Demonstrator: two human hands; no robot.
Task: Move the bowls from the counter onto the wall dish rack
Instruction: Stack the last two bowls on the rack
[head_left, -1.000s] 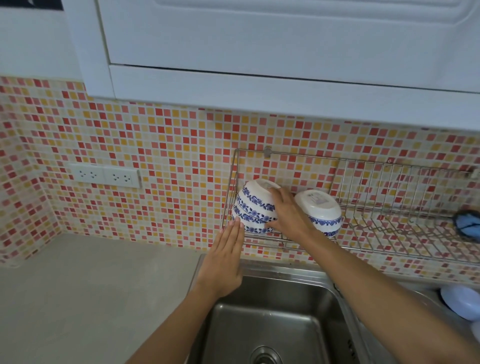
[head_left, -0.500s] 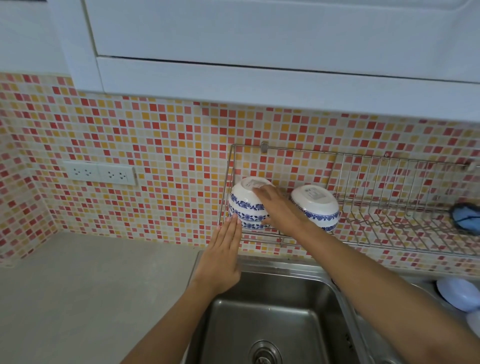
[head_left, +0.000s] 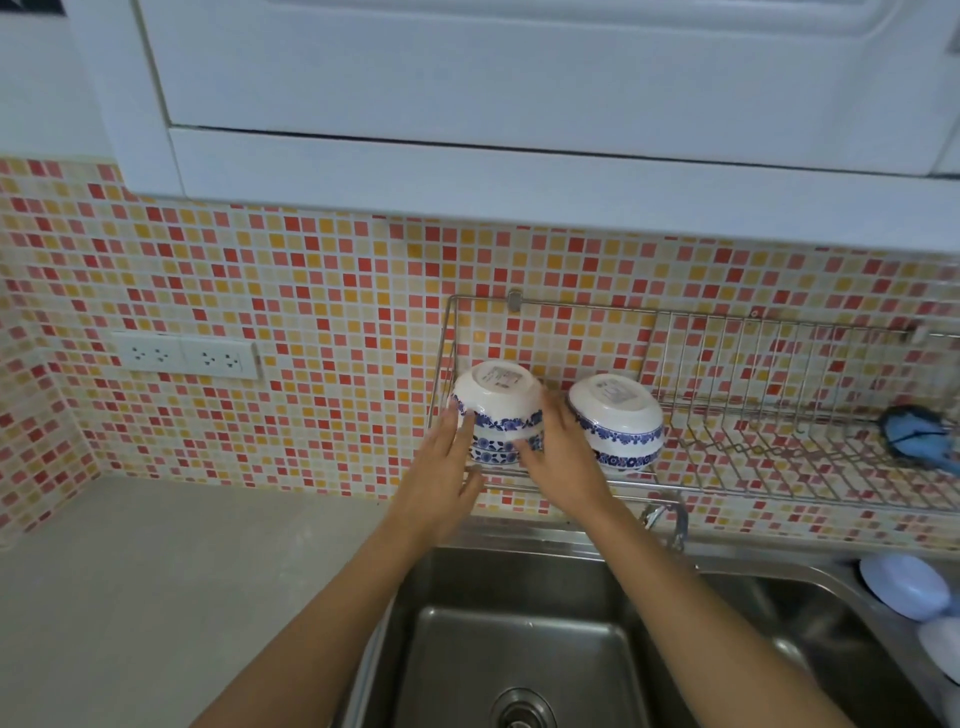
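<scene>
My left hand (head_left: 441, 467) and right hand (head_left: 558, 462), fingers straight, press the stacked bowls (head_left: 496, 410) on the wire dish rack (head_left: 727, 483) against the mosaic-tiled wall (head_left: 311, 312), grey tabletop (head_left: 156, 597) lower left.

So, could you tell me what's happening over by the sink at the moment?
A person is putting blue-and-white bowls upside down on the wall dish rack above the sink. Both hands are on the left stack of bowls: the left hand touches its left side with straight fingers, and the right hand is against its right side. A second stack of bowls sits just to the right on the rack.
</scene>
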